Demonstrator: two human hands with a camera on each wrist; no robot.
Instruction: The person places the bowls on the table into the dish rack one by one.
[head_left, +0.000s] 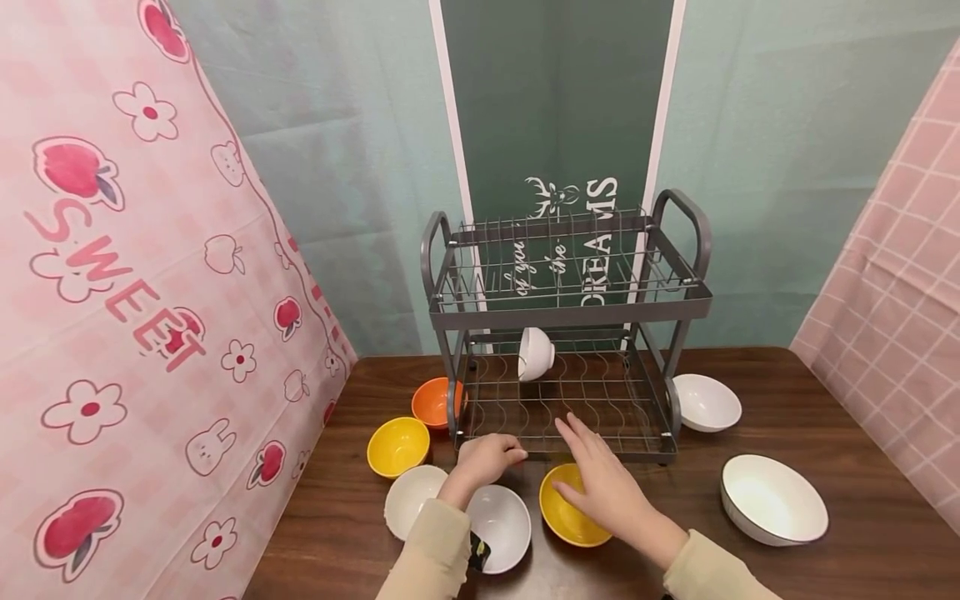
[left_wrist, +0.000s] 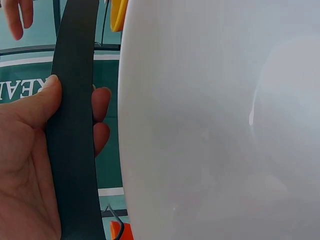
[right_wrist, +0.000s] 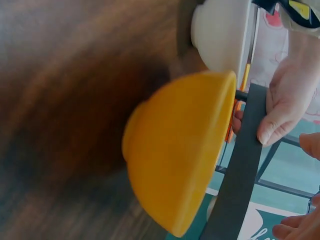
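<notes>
A grey two-tier dish rack (head_left: 570,318) stands on the table. My left hand (head_left: 486,463) grips its lower front rail (left_wrist: 75,130), thumb on the near side and fingertips behind, as the left wrist view shows. My right hand (head_left: 600,487) is held with fingers extended above a yellow bowl (head_left: 558,517) in front of the rack; nothing is in its grasp. One white bowl (head_left: 534,354) sits tilted on its side between the lower tier's wires. Below my left hand is a white bowl (head_left: 504,529), which fills much of the left wrist view.
To the left stand an off-white bowl (head_left: 408,500), another yellow bowl (head_left: 397,447) and an orange bowl (head_left: 435,402). On the right are a white bowl (head_left: 707,403) and a larger dark-rimmed white bowl (head_left: 776,500). Patterned cloths hang around the wooden table (head_left: 330,533).
</notes>
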